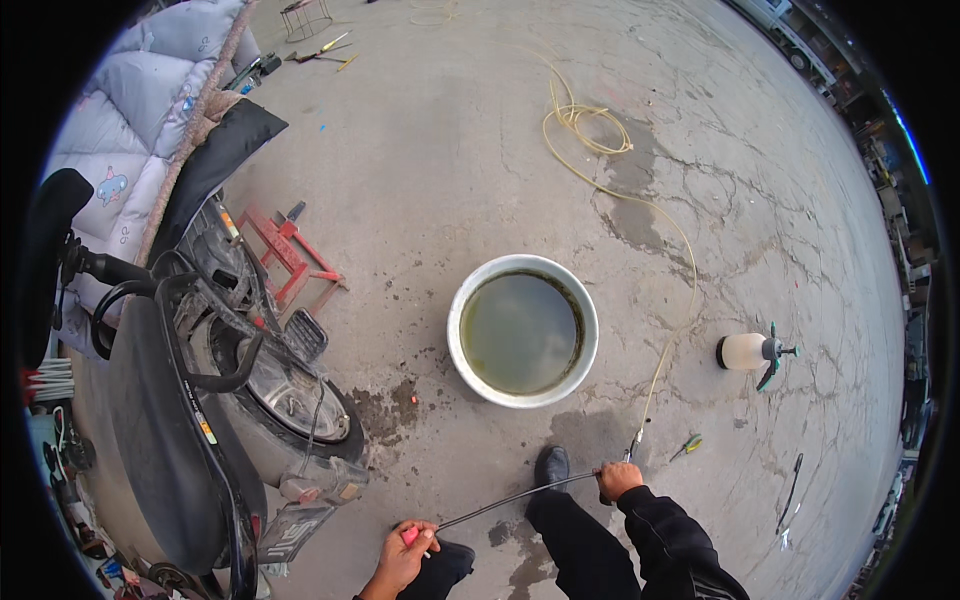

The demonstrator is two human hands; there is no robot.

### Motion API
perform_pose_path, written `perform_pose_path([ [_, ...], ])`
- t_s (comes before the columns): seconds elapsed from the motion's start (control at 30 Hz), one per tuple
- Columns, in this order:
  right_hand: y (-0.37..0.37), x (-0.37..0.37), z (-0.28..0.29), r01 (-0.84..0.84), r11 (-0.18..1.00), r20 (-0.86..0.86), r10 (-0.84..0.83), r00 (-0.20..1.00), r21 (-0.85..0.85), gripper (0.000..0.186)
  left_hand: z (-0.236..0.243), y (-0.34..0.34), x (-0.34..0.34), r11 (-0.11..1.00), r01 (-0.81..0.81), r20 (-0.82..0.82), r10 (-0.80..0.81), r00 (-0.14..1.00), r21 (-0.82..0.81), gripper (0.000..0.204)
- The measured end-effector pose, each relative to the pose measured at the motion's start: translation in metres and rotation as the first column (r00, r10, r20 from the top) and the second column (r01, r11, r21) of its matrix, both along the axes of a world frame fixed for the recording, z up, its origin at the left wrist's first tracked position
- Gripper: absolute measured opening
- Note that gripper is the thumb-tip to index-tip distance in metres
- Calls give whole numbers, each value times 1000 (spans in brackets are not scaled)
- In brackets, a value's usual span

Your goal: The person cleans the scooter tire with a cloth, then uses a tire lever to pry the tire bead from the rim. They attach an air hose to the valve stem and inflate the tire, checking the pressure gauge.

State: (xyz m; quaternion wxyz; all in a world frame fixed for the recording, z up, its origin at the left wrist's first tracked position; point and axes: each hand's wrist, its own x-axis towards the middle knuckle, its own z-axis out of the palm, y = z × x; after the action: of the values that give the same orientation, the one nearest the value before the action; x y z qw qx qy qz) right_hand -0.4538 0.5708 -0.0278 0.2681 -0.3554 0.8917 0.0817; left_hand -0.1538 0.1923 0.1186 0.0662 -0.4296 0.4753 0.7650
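a cracked concrete floor (420,190) is spreading beneath everything. at left, a dusty scooter (160,440) is standing near a red metal stand (290,262). the left hand (398,565) is gripping a small pink piece (410,536) and one end of a thin dark strand (515,497). ahead, a white basin (456,345) is holding murky water. the right hand (619,480) is clasping the strand's other end; whether it is also holding the yellow hose (694,262), i cannot tell. farther right, a pump sprayer (743,351) is resting. the person seems to be holding the strand stretched; the next move is probably calling for steady grips.
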Motion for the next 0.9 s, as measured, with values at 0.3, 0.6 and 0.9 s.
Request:
perform_pose_path([
  [0.3, -101, -80, -102, -221, 955, 263, 166, 950, 196, 32, -111, -24, -8, 951, 94, -57, -115, 992, -294, 21],
  [0.6, -248, -54, -82, -696, 713, 634, 581, 511, -92, 54, -131, -40, -32, 618, 127, -16, -220, 975, -776, 36],
  [0.9, -362, 31, 13, -527, 719, 396, 692, 604, -453, 60, -122, -53, -50, 743, 171, 133, -110, 985, -648, 34],
])
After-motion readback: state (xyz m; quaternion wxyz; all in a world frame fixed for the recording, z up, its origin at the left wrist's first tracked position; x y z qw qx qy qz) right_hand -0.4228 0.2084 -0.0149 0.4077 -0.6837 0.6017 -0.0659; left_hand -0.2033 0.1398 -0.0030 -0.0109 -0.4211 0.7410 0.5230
